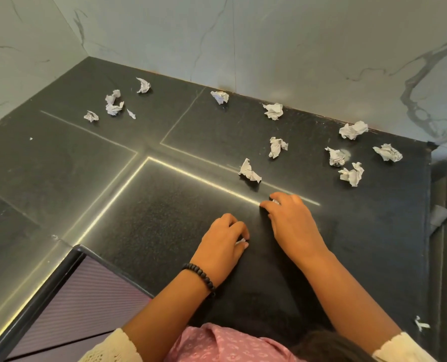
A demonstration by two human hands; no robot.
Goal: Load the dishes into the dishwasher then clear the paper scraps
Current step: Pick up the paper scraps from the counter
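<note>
Head view, nearest first
Pink patterned garment point(217, 343): soft cloth with cream knitted cuffs, lying at the bottom edge of the view.
Left hand point(223, 240): fingers point(239, 228) are curling in and pinching a small white scrap point(241, 241) against the bench; a black bead bracelet point(200, 276) is sitting on the wrist.
Right hand point(290, 223): fingers point(265, 205) are bending down over a bit of white paper point(275, 201) at the fingertips; whether they are gripping it or only touching it cannot be told.
Bench point(165, 218): dark speckled stone, hard and flat, crossed by pale shining seams.
Paper scraps point(249, 173): crumpled white wads lying scattered over the far half, one cluster far left point(114, 103), more to the right point(351, 173) and along the wall.
Handling, as judged: the wads are looking very light, soft and crushable, not fragile; a loose pinch on any raised fold should be lifting one, and several could be gathered into one palm. Small flat bits may be needing a fingernail.
Wall point(295, 48): smooth pale marble with grey veins.
Dishwasher and dishes: not in view.
</note>
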